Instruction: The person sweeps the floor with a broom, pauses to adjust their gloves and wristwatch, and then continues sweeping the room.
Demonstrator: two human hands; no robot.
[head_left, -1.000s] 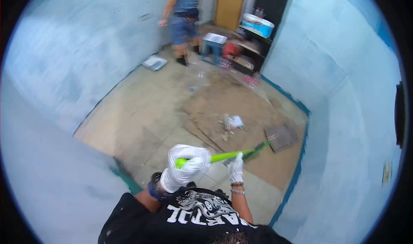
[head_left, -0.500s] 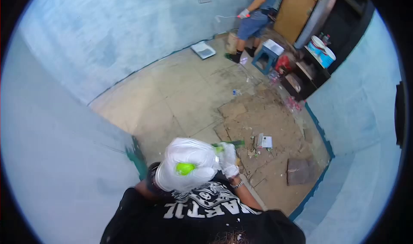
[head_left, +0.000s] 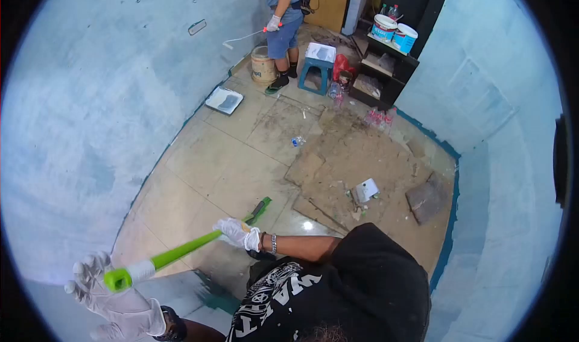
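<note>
My right hand [head_left: 238,233], in a white glove, is closed around a long green handle [head_left: 184,250] that slants across the view from lower left to upper right. A white band [head_left: 142,270] wraps the handle near its hollow butt end. Beyond my right hand, the tool's far end [head_left: 259,209] shows dark grey and green over the tiles. At the left, my gloved left hand [head_left: 114,297] is open, palm up and fingers spread, right beside and partly behind the butt end.
Ahead, a person [head_left: 286,28] by the wall holds a small paint roller [head_left: 229,44]. Near them are a bucket [head_left: 263,63], a paint tray [head_left: 224,100] and a blue stool [head_left: 315,71]. Paint tubs [head_left: 383,27] top a dark shelf [head_left: 395,71]. Cardboard [head_left: 356,155] and debris cover the floor's right side.
My left hand has swung from my chest out to the left and opened. The green handle now lies stretched across the view in my right hand. The view has turned right.
</note>
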